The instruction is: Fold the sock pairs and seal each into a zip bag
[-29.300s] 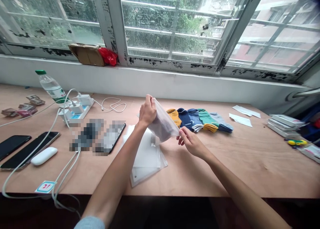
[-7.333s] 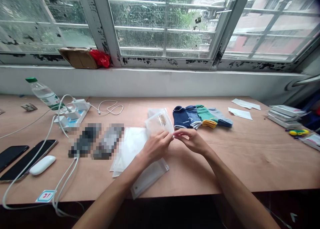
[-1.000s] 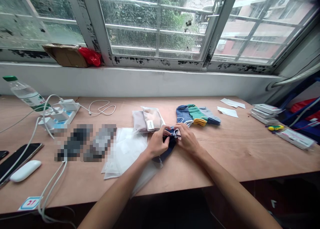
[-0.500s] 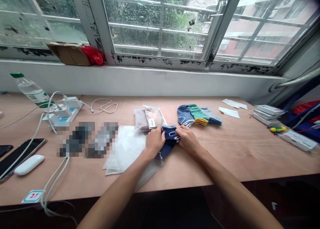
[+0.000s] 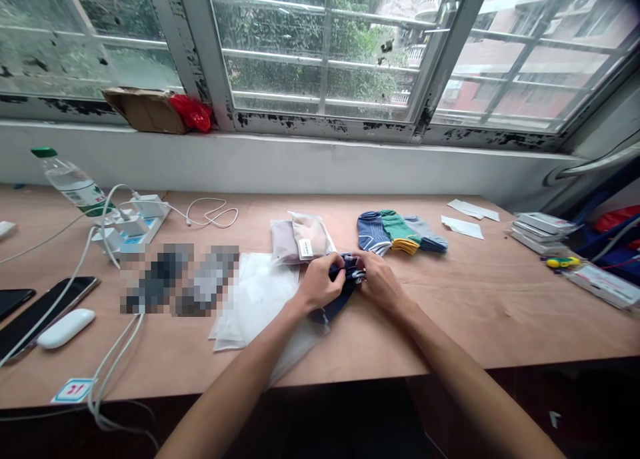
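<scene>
My left hand [image 5: 321, 284] and my right hand [image 5: 379, 280] are both closed on a navy sock [image 5: 342, 304] with white markings. Its top is bunched between my fingers, while the darker lower part hangs down on the near side. Under and left of my left wrist lie several frosted plastic bags [image 5: 260, 295]. Just beyond my left hand are a bag with mauve contents [image 5: 285, 240] and a bag with peach contents and a white label [image 5: 311, 232]. Past my right hand, blue [image 5: 370, 227], green [image 5: 396, 227] and grey [image 5: 431, 237] folded socks overlap in a row.
White paper slips [image 5: 463, 227] lie at the back right, near stacked plastic cases [image 5: 543, 229]. On the left are a power strip [image 5: 150, 225] with cables, a tilted bottle [image 5: 75, 185], a phone [image 5: 55, 315] and a white oval case [image 5: 67, 329]. The window wall bounds the back.
My fingers have drawn closer together and the sock's top, flatter before, is now crumpled between them. The whole view has shifted slightly; the other things stay put.
</scene>
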{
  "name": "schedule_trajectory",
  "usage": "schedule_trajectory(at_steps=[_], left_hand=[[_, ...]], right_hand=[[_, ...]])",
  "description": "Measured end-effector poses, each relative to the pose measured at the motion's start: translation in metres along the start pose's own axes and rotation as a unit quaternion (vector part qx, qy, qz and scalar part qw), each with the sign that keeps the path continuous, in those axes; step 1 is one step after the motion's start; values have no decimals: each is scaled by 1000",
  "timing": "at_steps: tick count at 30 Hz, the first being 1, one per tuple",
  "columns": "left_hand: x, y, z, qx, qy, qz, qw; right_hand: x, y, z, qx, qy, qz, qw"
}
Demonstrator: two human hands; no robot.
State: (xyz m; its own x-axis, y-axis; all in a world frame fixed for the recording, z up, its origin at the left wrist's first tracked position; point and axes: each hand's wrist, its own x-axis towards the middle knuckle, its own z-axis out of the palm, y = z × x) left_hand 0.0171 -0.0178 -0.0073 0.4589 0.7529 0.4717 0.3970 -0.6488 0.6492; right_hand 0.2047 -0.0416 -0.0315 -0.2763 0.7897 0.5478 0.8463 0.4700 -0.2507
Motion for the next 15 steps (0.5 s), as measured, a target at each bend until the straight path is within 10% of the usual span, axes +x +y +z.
schedule_trajectory(at_steps=[7,11,15], left_hand=[[1,8,-6,-100,-91,-27,990],[2,2,-2,71,-8,-143,987],[2,-6,2,208,-52,-199,956]], right_hand=[[1,0,-3,-16,-6,-40,999],[2,-1,-3,-18,-16,-63,998],[3,-3,-3,-35,-25,-66,997]])
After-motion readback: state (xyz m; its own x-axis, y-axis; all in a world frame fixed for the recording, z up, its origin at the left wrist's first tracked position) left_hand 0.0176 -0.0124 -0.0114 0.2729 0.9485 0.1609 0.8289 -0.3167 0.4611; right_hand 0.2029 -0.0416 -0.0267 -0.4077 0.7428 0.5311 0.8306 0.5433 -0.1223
